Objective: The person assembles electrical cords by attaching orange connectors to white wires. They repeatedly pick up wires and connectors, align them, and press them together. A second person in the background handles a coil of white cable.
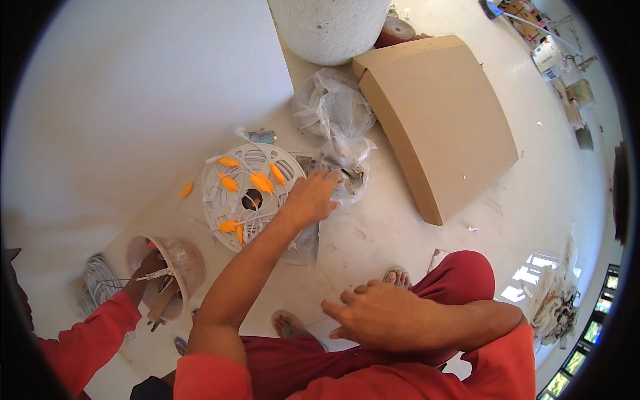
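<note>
My left hand (312, 197) stretches forward past a white cable reel (215, 207), fingers apart, at the near edge of a crumpled clear plastic bag (343, 150). Whether its fingertips touch the bag I cannot tell. White cable is wound on the reel, and several orange connectors (261, 181) lie loose over its face. Dark material shows inside the bag's lower part. Above my bent knee, my right hand (373, 312) hangs loosely with nothing in it, its fingers slightly bent and apart.
A co-worker's hand (148, 265) reaches into a bucket (187, 263) of tools at left, beside coiled cable (103, 283). A large cardboard box (443, 120) lies right of the bag. A pale cylinder (330, 30) stands behind; a white panel (153, 87) fills the far left.
</note>
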`<state>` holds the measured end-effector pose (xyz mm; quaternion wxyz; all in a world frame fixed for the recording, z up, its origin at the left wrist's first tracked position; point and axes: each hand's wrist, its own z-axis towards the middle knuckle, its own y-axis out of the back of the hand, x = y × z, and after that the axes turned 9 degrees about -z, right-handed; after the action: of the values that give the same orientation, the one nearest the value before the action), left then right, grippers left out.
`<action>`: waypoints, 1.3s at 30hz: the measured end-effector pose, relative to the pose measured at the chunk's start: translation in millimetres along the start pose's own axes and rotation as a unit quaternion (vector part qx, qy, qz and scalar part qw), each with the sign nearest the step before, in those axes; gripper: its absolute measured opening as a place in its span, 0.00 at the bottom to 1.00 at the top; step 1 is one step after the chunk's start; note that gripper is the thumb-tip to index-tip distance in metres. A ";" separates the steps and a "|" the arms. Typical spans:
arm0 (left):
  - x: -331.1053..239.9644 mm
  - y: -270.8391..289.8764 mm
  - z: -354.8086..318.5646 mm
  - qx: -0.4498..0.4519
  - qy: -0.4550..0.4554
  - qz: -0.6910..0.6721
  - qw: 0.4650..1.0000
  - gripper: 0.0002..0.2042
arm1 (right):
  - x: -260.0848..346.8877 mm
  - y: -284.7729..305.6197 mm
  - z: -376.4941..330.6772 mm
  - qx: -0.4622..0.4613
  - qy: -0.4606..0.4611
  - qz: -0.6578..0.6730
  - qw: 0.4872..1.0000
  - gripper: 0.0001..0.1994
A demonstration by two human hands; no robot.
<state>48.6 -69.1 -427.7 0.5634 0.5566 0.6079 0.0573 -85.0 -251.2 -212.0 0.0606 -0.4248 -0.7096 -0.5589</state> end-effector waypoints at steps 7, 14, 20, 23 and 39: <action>-30.9 -35.3 -94.7 0.029 -0.045 0.094 0.994 0.38 | -36.3 -1.8 25.2 0.139 0.062 0.056 0.987 0.22; -105.6 32.5 -223.5 0.143 0.208 0.003 0.968 0.35 | -65.1 -4.2 81.7 0.270 0.076 0.041 0.959 0.19; -181.5 66.7 -314.0 -0.098 0.232 -0.110 0.961 0.33 | -70.5 -17.1 134.6 0.337 0.066 -0.039 0.938 0.23; -196.7 49.0 -339.1 -0.159 0.275 -0.181 0.931 0.33 | -62.1 -37.0 138.3 0.337 0.080 -0.062 0.936 0.23; -162.3 3.7 -393.7 -0.218 0.248 -0.170 0.928 0.30 | -15.1 -124.8 105.4 0.478 0.051 -0.035 0.876 0.23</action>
<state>-285.1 31.4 -183.1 0.5034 0.2760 0.7865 0.2278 -118.1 -172.1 -351.9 0.2724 -0.2897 -0.9009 -0.1742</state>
